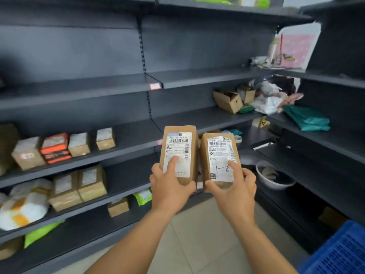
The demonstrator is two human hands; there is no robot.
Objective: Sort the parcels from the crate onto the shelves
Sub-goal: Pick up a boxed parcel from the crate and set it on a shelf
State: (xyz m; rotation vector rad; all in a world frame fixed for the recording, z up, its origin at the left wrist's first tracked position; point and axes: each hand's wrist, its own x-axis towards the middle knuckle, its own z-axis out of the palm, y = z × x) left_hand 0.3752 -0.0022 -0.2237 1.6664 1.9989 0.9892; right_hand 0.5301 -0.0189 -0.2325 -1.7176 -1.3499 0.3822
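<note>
Left hand: the left hand (170,191), at lower centre of the frame, grips the left parcel (178,155) from below, thumb pressed flat on its white shipping label.
Right hand: the right hand (236,191) clasps the right parcel (220,161) by its lower end, thumb lying on the label beside a handwritten "1-6".
Parcels: two small brown cardboard boxes, held upright side by side at centre frame, labels facing the camera, their near edges touching or almost so; both are in front of the shelves, resting on none of them.
Shelves: dark grey metal shelves (197,78) fill the background and turn a corner at the right of the frame.
Left shelves: a row of small boxes (79,144), one of them an orange box (55,148), stands at middle left; below it sit two taped brown boxes (79,186) next to a white and orange bag (25,204); lime green bags (39,234) lie lower down.
Right shelves: an open carton (228,101), crumpled white bags and teal packets (308,118) are heaped at upper right; a white bowl (274,177) sits lower.
Crate: a blue plastic crate (339,252) shows at the lower right corner, its contents out of sight.
Floor: pale tiles (197,244) show beneath the forearms.
</note>
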